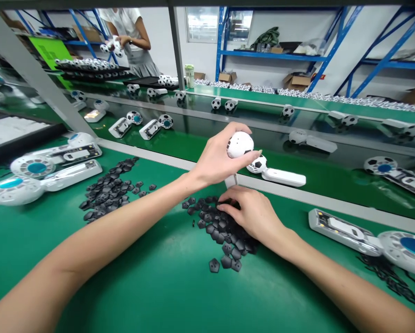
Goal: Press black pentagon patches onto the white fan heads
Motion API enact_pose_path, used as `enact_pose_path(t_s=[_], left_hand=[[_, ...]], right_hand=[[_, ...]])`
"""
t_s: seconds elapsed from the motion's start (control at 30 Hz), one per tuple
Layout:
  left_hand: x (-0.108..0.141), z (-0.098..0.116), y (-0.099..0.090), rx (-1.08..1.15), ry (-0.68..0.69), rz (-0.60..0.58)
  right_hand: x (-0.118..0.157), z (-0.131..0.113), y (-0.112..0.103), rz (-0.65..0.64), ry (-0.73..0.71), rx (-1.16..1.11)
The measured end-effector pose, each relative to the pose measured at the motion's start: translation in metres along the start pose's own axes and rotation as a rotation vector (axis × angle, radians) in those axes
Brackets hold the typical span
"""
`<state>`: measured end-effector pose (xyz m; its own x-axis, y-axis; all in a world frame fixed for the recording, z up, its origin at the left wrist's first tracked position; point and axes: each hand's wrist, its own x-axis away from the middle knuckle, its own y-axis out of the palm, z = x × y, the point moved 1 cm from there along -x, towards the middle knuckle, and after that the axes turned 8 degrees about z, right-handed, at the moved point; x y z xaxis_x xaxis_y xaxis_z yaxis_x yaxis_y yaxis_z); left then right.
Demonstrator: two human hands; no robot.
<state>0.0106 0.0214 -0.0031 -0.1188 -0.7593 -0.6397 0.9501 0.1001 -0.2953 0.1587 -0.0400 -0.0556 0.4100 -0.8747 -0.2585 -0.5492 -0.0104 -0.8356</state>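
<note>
Left hand (214, 157) clasps the white ball (240, 144) near the surface's (141, 286) far edge, little black showing; right hand (257, 212) curls over black pieces (221, 231), many loose, pinch unclear; a patched ball (257, 164) beyond looks finished.

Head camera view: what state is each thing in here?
Left hand: curled around the white ball.
White ball: gripped, mostly white on the side showing.
Right hand: fingers bent, at the black pieces.
Black pieces: loose, heaped.
Black-patched unit just beyond: lying down.
Unit at far right: lying down, insides visible.
Cup: upright.
Cardboard box: open.
</note>
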Motion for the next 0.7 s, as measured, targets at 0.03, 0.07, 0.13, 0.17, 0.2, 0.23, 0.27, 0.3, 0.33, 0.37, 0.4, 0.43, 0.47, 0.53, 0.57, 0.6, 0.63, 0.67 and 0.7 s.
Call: enact_pose_path(t_s=[0.03,0.07,0.13,0.17,0.2,0.23,0.27,0.3,0.33,0.37,0.4,0.43,0.47,0.53,0.57,0.6,0.63,0.67,0.7], left_hand=[[0.000,0.000,-0.001,0.005,-0.011,0.000],[0.000,0.001,-0.002,0.007,-0.013,-0.003],[0.001,0.002,-0.003,0.006,-0.015,-0.019],[0.001,0.002,-0.004,0.002,-0.019,-0.025],[0.001,0.002,-0.005,-0.004,-0.025,-0.028],[0.001,0.003,-0.006,-0.012,-0.032,-0.027],[0.000,0.002,-0.007,-0.021,-0.035,-0.026],[-0.001,0.002,-0.009,-0.031,-0.032,-0.028],[-0.002,0.001,-0.010,-0.045,-0.023,-0.036],[-0.004,0.001,-0.012,-0.060,-0.009,-0.048],[-0.005,0.000,-0.014,-0.077,0.009,-0.063],[-0.006,-0.001,-0.016,-0.092,0.028,-0.079],[-0.007,-0.002,-0.017,-0.104,0.045,-0.095],[-0.008,-0.003,-0.019,-0.109,0.077,-0.115],[-0.008,-0.003,-0.020,-0.106,0.095,-0.120],[-0.008,-0.004,-0.020,-0.106,0.111,-0.122],[-0.009,-0.004,-0.020,-0.110,0.124,-0.119],[-0.008,-0.004,-0.021,-0.119,0.134,-0.111],[-0.008,-0.005,-0.021,-0.129,0.139,-0.102]], right_hand=[[-0.001,0.002,0.001,0.005,0.008,-0.024],[-0.001,0.003,0.002,0.010,0.021,-0.045],[-0.002,0.005,0.003,0.020,0.032,-0.099],[-0.002,0.006,0.002,0.043,0.007,-0.137],[-0.001,0.006,-0.001,0.085,-0.053,-0.177],[0.000,0.006,-0.005,0.152,-0.154,-0.208],[0.001,0.004,-0.010,0.241,-0.287,-0.220],[0.003,0.003,-0.016,0.342,-0.437,-0.201],[0.006,0.001,-0.024,0.443,-0.589,-0.153],[0.008,-0.002,-0.032,0.530,-0.723,-0.082],[0.010,-0.004,-0.040,0.586,-0.830,0.000],[0.012,-0.006,-0.048,0.614,-0.913,0.079],[0.014,-0.008,-0.055,0.623,-0.973,0.149],[0.016,-0.011,-0.068,0.618,-1.041,0.258],[0.016,-0.012,-0.072,0.611,-1.060,0.295],[0.016,-0.012,-0.076,0.603,-1.072,0.321],[0.017,-0.013,-0.078,0.596,-1.075,0.332],[0.016,-0.013,-0.080,0.583,-1.075,0.325],[0.016,-0.012,-0.079,0.568,-1.076,0.301]])
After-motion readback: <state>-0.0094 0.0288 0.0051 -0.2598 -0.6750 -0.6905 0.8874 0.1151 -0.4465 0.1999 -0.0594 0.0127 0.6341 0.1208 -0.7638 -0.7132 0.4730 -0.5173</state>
